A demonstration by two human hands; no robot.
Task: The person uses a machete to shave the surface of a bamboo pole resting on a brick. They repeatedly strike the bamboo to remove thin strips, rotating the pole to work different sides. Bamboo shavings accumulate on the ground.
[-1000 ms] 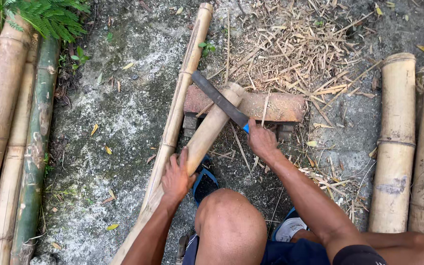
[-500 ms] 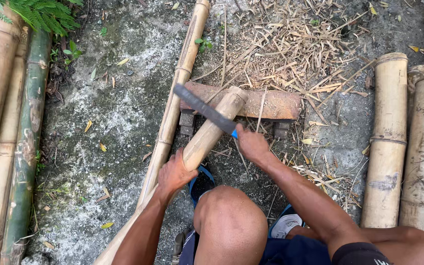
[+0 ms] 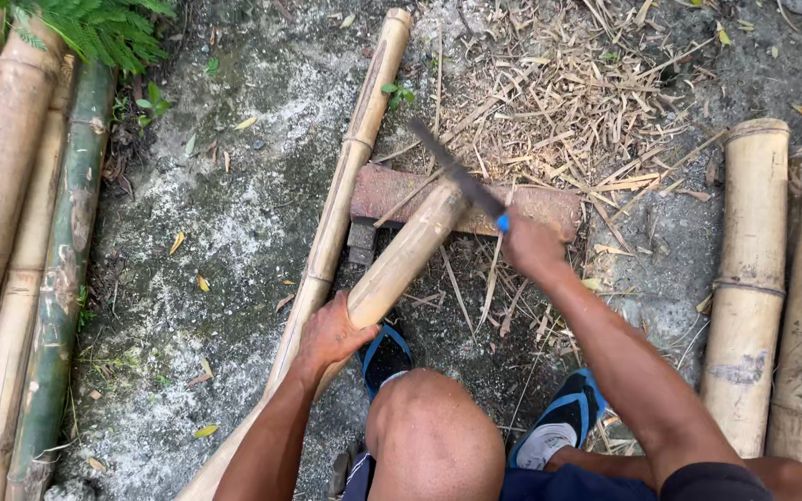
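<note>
With the left hand (image 3: 331, 332) clenched round the bamboo pole (image 3: 401, 262) propped on the wooden block (image 3: 549, 206), and the right hand (image 3: 529, 247) gripping the raised machete (image 3: 457, 176), a glancing blade could slip toward that steadying grip.

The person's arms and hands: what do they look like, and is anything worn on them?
Both arms are bare from wrist to elbow and above. The left hand and right hand wear no gloves; no rings, watch or bracelet show. Only a dark sleeve edge appears at the right upper arm.
</note>
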